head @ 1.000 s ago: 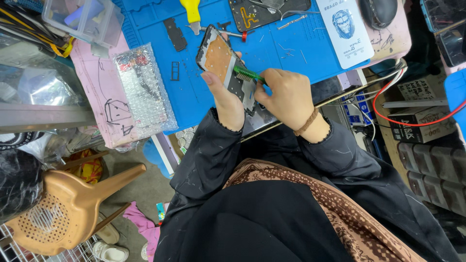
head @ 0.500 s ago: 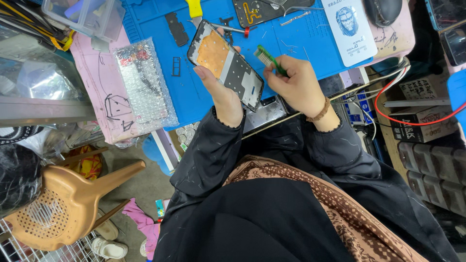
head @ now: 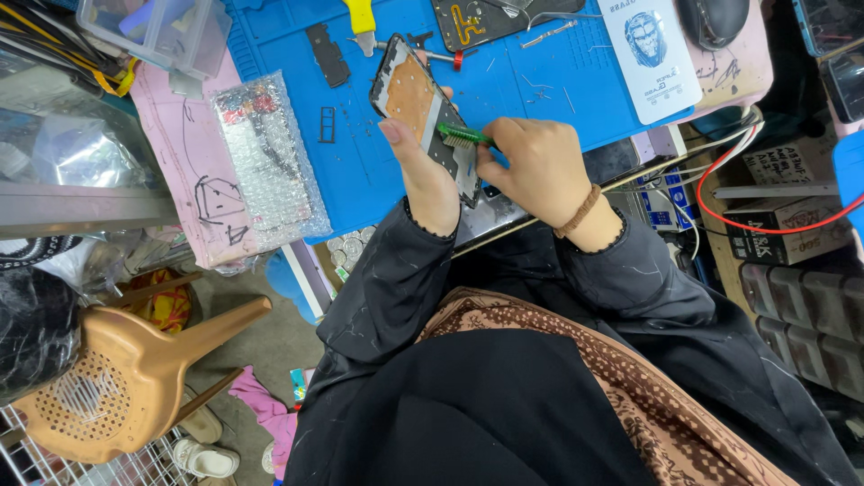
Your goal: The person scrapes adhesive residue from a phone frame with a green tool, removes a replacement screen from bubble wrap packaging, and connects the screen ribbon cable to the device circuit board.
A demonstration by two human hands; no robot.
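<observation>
While the left hand (head: 423,175) grips an opened black phone frame with a copper-coloured inner plate (head: 423,108), fingers wrapped around its edges, the right hand (head: 531,166) pinches a small green-handled brush (head: 463,135) against the frame's lower part. Both are held just above the near edge of the blue silicone work mat (head: 540,81). On the mat's left side lies a bubble-wrap pouch (head: 270,162); a white card with a blue print (head: 648,49) rests on its right side.

Bubble-wrap pouch (head: 270,162) on blue mat (head: 558,81), tan plastic stool (head: 117,387) below
</observation>
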